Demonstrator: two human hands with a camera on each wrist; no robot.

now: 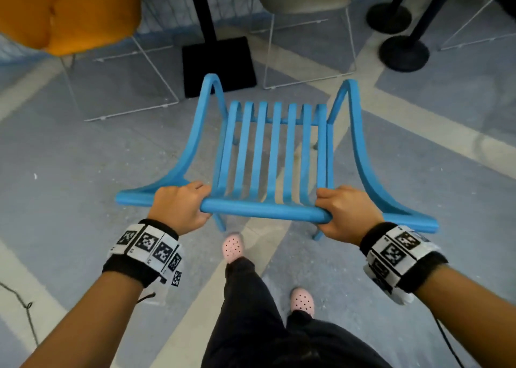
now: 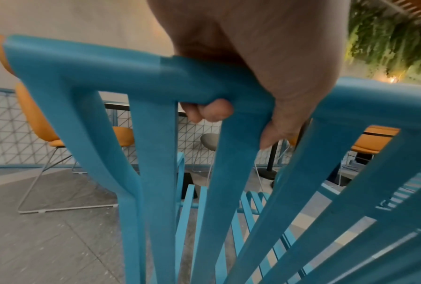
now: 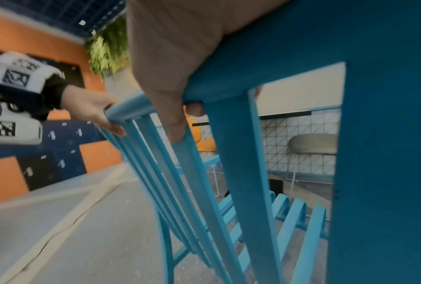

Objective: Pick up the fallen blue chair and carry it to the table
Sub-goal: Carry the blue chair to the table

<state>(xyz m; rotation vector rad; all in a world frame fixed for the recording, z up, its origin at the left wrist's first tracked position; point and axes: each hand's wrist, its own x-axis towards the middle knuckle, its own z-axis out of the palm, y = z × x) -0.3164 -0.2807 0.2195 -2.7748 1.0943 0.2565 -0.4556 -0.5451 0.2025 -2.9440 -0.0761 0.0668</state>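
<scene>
Both hands (image 1: 178, 205) (image 1: 346, 214) gripping blue chair (image 1: 268, 155) backrest

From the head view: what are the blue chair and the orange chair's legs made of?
Blue chair: looks like painted metal or moulded plastic, cannot tell which; matte even blue, thin slats, rounded top rail gripped by left hand and right hand.
Orange chair: legs look like thin white-coated wire bent into sled loops; seat appears upholstered.

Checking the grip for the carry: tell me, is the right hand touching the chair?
Touching. In the head view the right hand wraps the blue chair's top rail; the right wrist view shows its fingers curled under.
</scene>
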